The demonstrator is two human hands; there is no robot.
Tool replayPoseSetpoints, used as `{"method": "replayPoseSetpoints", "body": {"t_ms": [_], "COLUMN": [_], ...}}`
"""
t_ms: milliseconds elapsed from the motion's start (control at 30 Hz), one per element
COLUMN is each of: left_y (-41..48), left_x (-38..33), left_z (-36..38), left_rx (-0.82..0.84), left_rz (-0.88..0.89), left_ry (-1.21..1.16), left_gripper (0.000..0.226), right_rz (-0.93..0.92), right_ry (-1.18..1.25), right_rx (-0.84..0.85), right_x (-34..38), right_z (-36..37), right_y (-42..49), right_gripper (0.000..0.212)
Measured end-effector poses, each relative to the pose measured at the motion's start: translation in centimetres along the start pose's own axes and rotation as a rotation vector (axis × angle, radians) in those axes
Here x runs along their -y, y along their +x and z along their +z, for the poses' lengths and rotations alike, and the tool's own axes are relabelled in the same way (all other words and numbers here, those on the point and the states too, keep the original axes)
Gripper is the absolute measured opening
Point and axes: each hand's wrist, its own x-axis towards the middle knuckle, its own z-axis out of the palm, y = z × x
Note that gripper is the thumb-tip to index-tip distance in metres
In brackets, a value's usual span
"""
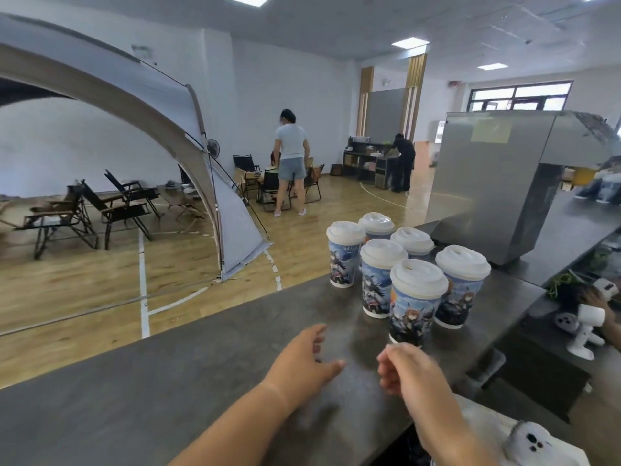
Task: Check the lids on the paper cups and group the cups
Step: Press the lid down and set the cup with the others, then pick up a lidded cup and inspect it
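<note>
Both forearms reach in from the bottom of the frame over the dark surface point(168, 381). The left hand point(309, 359) is relaxed, fingers spread, grasping nothing. The right hand point(408, 369) is loosely curled and empty, just below the nearest of six paper cups point(411, 309). The cups, all with white lids point(418, 277), stand clustered right of centre.

We count six tall blue illustrated paper cups point(411, 309), all upright, each capped with a white domed plastic lid point(418, 277). They stand close together in two rough rows near the far edge of the dark grey countertop point(168, 381).
</note>
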Motion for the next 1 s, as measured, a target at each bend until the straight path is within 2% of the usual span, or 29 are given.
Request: {"method": "replayPoseSetpoints", "body": {"t_ms": [200, 400, 600, 800, 933, 1000], "left_y": [-12.8, -32.4, -50.6, -63.3, -68.4, -70.5], "left_x": [7.1, 16.2, 22.4, 24.7, 25.1, 25.1], "left_z": [-15.1, -31.8, -44.8, -52.5, -55.2, -56.3], "left_rx": [-0.256, -0.530, -0.740, -0.914, -0.972, -1.028], "left_rz": [-0.060, -0.182, -0.265, -0.241, -0.243, -0.267], "left_ry": [0.004, -0.076, -0.093, -0.085, 0.048, 0.194], "left_gripper": [0.062, 0.043, 0.048, 0.048, 0.053, 0.054], "right_rz": [-0.056, -0.131, -0.111, -0.201, -0.332, -0.427], "right_ry": [-0.068, -0.167, -0.107, -0.113, -0.154, -0.223], "right_rx": [0.390, 0.662, 0.934, 1.076, 1.102, 1.124], "right_x": [1.8, 2.8, 4.6, 6.0, 6.5, 6.8], "right_z": [15.0, 34.4, 53.7, 66.1, 71.9, 74.7], "right_y": [-7.1, -20.9, -36.9, -48.7, -53.4, -55.0], "right_gripper": [0.025, 0.017, 0.014, 0.011, 0.016, 0.029]}}
